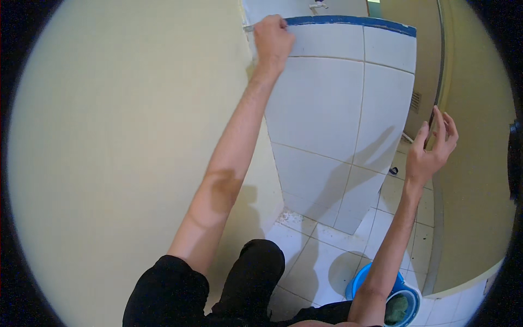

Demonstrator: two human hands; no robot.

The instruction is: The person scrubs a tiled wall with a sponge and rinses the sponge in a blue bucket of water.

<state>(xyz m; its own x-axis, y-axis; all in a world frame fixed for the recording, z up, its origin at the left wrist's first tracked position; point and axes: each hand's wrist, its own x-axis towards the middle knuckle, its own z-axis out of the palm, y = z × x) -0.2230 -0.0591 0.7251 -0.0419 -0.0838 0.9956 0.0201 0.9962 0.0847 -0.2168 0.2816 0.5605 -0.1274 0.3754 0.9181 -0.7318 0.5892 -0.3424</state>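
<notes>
My left hand (273, 42) reaches far forward to the top left corner of a white tiled partition (321, 103). Its fingers are curled closed at the blue strip (348, 20) that caps the partition, close to the cream wall. Whatever those fingers hold, if anything, is hidden. Off to the right of the partition, my right hand (433, 147) is raised in the air with fingers apart and nothing in it.
A blue bucket (359, 278) stands on the white tiled floor (297, 261) by my right forearm, with a smaller tub holding something green (396, 309). Cream walls (120, 136) rise on both sides. Behind the partition is a tap (317, 6).
</notes>
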